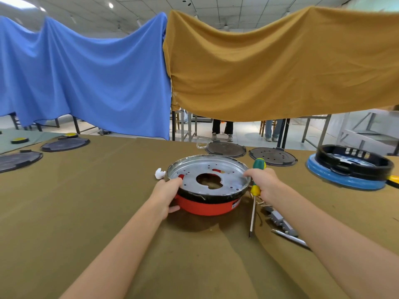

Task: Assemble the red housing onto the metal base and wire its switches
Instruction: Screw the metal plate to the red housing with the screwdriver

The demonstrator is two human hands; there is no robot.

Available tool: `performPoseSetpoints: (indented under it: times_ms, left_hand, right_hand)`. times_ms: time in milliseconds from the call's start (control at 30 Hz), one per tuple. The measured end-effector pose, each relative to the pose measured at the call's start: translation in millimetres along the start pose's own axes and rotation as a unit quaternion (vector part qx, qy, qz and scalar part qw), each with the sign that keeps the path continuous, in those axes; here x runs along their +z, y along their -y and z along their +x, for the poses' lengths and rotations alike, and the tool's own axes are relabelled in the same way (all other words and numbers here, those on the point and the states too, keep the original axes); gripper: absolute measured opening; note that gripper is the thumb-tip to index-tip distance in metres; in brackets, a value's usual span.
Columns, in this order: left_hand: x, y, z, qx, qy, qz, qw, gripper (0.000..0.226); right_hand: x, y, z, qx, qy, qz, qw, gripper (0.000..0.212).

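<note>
while both hands grip, red housing (207,205) sits between (lifted).

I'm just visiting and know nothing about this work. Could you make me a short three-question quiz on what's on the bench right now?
1. True or false: the right hand holds the screwdriver.
2. What grips the left rim of the red housing: A) a clamp, B) the left hand, C) nothing?
3. Fill in: the metal base sits ___ the red housing.

Key: 1 true; 2 B; 3 on top of.
</note>
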State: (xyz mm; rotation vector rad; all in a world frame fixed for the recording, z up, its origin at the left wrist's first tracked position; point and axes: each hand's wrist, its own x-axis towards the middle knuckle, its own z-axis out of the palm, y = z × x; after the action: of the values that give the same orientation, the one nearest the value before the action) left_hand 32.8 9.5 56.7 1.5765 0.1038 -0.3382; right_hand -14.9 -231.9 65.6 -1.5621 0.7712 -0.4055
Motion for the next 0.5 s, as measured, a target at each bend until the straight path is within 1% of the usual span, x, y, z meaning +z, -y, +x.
performPoseSetpoints:
  times_ms: [133, 300, 400, 500]
  left_hand:
    - [3.7, 3.6, 1.6, 0.005, -0.017, 0.004, 1.0, 0.038]
    - [5.4, 7.3, 2.8, 0.016, -0.024, 0.005, 1.0, 0.036]
    - [5.6, 6.3, 3.5, 0.016, -0.031, -0.004, 0.999, 0.033]
    - [2.4, -2.2, 6.9, 0.017, -0.033, -0.018, 0.999, 0.037]
  right_hand:
    - [1.0, 3.5, 9.3, 0.004, 0.023, -0.004, 1.0, 0.044]
    - [2.7, 8.0, 11.6, 0.014, 0.058, -0.004, 0.998, 0.042]
    - [1.7, 13.1, 6.6, 0.002, 0.062, -0.01, 0.998, 0.038]
    - [0.8, 23.9, 0.2, -0.017, 0.053, 0.004, 0.998, 0.034]
